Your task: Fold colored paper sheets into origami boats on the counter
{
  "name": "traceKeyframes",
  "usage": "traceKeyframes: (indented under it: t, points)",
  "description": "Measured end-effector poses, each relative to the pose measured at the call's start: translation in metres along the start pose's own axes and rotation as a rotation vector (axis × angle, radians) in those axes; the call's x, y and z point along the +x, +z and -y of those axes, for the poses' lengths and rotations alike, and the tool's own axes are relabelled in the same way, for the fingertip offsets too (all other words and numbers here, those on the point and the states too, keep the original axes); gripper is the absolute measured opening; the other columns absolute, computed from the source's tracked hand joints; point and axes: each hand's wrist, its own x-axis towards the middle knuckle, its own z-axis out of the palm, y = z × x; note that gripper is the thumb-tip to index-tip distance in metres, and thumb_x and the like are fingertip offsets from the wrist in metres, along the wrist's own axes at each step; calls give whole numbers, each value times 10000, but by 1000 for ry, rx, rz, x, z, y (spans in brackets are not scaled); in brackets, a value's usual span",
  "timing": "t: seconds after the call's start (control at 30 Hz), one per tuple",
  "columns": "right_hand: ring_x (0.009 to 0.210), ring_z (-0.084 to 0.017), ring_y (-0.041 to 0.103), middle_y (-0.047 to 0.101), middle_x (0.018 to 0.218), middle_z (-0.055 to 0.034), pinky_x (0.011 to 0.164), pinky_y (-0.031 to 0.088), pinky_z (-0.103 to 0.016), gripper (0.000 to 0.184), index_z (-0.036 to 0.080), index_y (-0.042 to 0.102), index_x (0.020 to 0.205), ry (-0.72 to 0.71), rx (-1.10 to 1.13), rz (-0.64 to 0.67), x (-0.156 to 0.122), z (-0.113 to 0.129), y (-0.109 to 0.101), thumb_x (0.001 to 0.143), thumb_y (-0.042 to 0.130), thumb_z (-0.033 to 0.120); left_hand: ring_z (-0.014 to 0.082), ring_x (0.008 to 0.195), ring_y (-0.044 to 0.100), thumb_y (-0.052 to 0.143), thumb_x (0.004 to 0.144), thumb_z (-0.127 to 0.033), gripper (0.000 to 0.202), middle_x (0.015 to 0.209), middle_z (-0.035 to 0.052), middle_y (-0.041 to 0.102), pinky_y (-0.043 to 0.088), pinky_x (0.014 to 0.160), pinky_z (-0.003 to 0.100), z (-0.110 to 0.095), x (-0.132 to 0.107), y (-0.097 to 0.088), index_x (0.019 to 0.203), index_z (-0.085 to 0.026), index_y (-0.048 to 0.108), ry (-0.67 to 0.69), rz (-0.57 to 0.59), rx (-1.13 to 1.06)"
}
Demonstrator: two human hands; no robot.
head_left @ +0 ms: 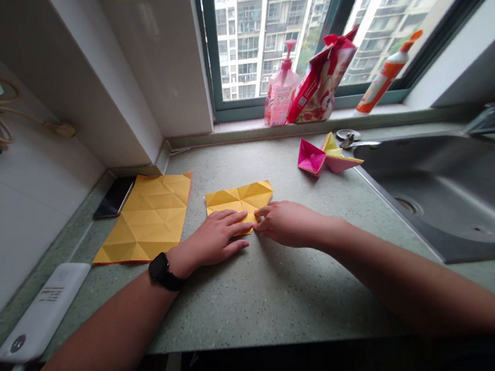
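Note:
A partly folded sheet of yellow paper (pixel 238 195) lies on the speckled countertop (pixel 261 303), with crease lines across it. My left hand (pixel 215 237) rests flat on its lower left part, fingers stretched out and a dark watch (pixel 164 272) on the wrist. At the lower right part of the sheet, my right hand (pixel 285 223) has its fingers bent and pinched together at the paper. To the left lies a second creased yellow sheet (pixel 153 217) with an orange edge, spread out.
A phone (pixel 114 196) lies by the left wall, and a white power bank (pixel 42 310) with a cable sits nearer. Folded pink (pixel 310 157) and yellow paper shapes (pixel 340 160) stand by the sink (pixel 396 234). A pump bottle (pixel 281 92), red bag (pixel 325 81) and orange-white bottle (pixel 385 77) line the windowsill.

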Motion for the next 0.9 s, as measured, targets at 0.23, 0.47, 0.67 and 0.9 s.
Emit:
traceKeyframes:
  t: [0.23, 0.47, 0.67, 0.9]
  points:
    - [1027, -269, 761, 801, 1252, -154, 874, 524, -346, 336, 191, 831, 1202, 70, -46, 154, 2, 12, -11, 1097, 518, 252, 342, 1513, 536, 572, 1113, -490, 442, 1646, 97, 581, 420, 1269, 542, -1, 0, -2, 1488, -283, 680, -17, 47, 16]
    - [998, -257, 764, 807, 1238, -134, 841, 509, -333, 326, 214, 831, 1209, 62, -39, 186, -1, 20, -15, 1090, 530, 251, 343, 1474, 569, 610, 1094, -478, 415, 1593, 103, 627, 428, 1257, 541, -2, 1, -3, 1447, -279, 699, 7, 11, -21]
    - [1019, -263, 750, 802, 1229, -106, 840, 498, -331, 299, 244, 832, 1211, 45, -5, 207, -1, 16, -15, 1079, 564, 246, 348, 1479, 561, 615, 1093, -481, 415, 1600, 101, 620, 423, 1256, 546, -2, 1, -4, 1445, -276, 695, 2, 35, -20]
    - [1035, -262, 732, 793, 1252, -92, 851, 486, -332, 301, 276, 834, 1217, 23, 28, 201, -1, 11, -11, 1096, 558, 291, 345, 1484, 558, 623, 1093, -473, 390, 1611, 106, 607, 417, 1266, 546, -2, 2, -5, 1419, -280, 717, 16, 29, -25]
